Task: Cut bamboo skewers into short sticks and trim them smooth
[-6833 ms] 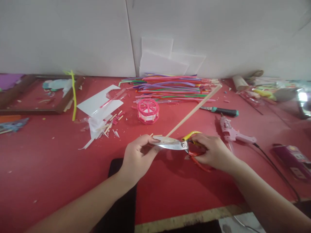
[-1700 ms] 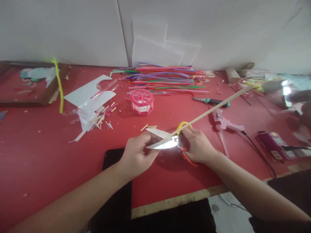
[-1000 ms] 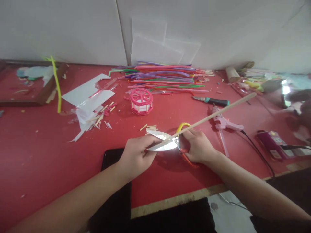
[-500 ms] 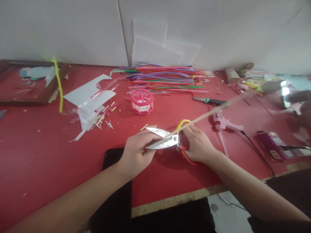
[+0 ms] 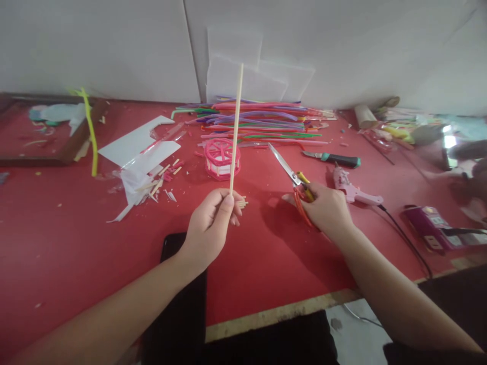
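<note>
Soft even light, faint shadows, edges warped, right side blurry.

A thin, pale wooden stick (image 5: 236, 126) stands almost upright, tipped slightly to the right at its top. Its lower end is pinched in the left hand (image 5: 211, 223) above the red tabletop (image 5: 76, 253). To its right, steel scissors with yellow and orange handles (image 5: 291, 175) have their blades together, pointing away and leftward. The right hand (image 5: 329, 208) grips the handles, down by the tabletop.
</note>
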A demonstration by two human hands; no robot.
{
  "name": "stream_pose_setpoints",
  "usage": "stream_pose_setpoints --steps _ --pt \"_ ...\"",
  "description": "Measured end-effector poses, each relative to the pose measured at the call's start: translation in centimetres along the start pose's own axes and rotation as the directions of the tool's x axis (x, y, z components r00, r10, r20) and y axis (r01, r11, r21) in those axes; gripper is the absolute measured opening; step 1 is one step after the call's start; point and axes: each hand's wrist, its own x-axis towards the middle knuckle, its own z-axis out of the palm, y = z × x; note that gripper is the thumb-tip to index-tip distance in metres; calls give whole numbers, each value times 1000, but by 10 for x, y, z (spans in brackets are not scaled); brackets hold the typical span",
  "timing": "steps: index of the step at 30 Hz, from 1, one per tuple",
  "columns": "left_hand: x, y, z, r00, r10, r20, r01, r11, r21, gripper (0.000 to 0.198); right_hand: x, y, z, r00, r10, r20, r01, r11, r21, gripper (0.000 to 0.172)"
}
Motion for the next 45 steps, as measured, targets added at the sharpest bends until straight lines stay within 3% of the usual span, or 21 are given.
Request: stream_pose_setpoints --steps 5,8,10,11,12,14,15,16,17,20,23,27,37,40,45 --pt "-2 -1 1 998 -9 66 6 999 40 22 8 11 -1 998 -35 -44 29 991 -131 26" --pt "-5 -1 2 996 41 74 -59 964 258 20 7 14 1 989 -107 -100 90 983 -157 28" --pt "-6 0 3 989 105 103 -139 895 423 18 2 11 -1 945 -227 -236 199 970 -139 21" --pt "-6 0 4 983 134 127 -180 853 489 16 -2 8 -4 887 -321 -331 297 947 -122 15" --pt "-7 0 5 975 160 156 -220 811 542 16 -7 4 -7 795 -426 -432 425 899 -105 7" --pt "-8 0 7 953 202 225 -300 723 622 17 -18 -8 -12 557 -618 -554 692 714 -101 15" --pt "-9 -1 9 939 223 260 -342 674 655 17 -23 -14 -13 463 -699 -546 787 607 -109 21" --pt "-10 -1 10 922 248 298 -388 620 682 18 -27 -20 -13 418 -752 -509 837 536 -105 23" --pt "-11 -2 10 901 272 337 -433 563 704 19 -30 -25 -12 405 -789 -463 864 496 -89 23" --pt "-14 -4 11 844 315 434 -533 406 742 23 -33 -32 -3 492 -819 -293 856 517 -6 18" --pt "-15 -5 11 823 321 468 -561 337 756 23 -32 -30 5 562 -802 -202 822 568 30 9" --pt "-15 -3 11 829 288 479 -556 334 761 24 -33 -29 7 579 -792 -193 813 578 68 3" --pt "-19 -4 12 840 240 487 -543 387 746 25 -41 -35 9 620 -762 -185 783 617 84 12" --pt "-18 -6 12 842 251 477 -539 374 755 24 -39 -34 10 605 -770 -203 794 603 77 11" --pt "-16 -7 9 799 292 526 -600 325 731 25 -30 -27 8 504 -853 -134 863 497 84 11"
